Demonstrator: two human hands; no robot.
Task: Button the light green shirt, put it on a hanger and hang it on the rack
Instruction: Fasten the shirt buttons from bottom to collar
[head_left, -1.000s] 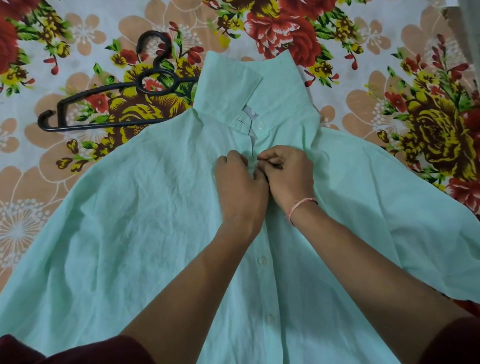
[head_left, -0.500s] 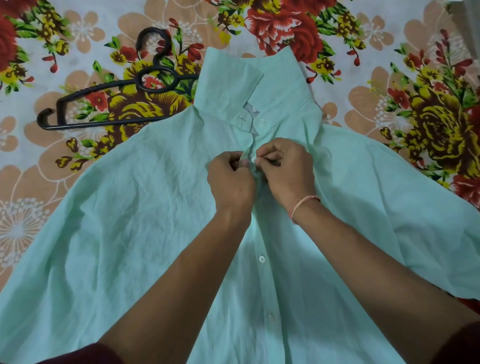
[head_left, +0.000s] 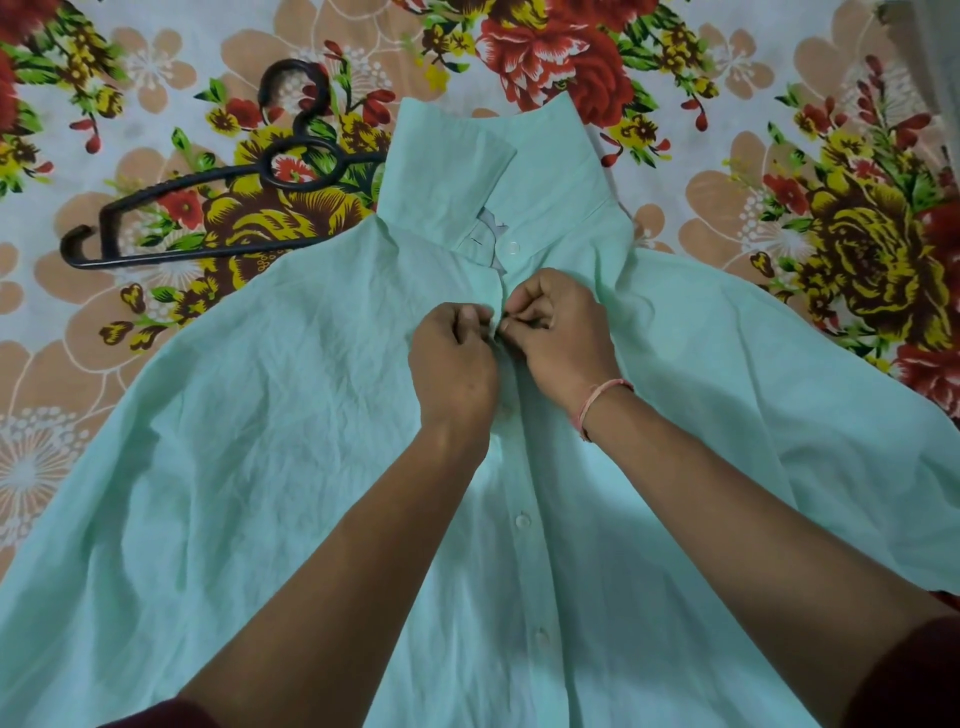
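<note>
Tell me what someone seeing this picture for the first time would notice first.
The big light green shirt spread flat across the middle stands out first, with the left hand and right hand pinching its front edges together just below the collar. Around it, the loud floral sheet fills the background, and a black hanger lies on it at the upper left, beside the collar.

No legible text (label in shirt collar too small)
</note>
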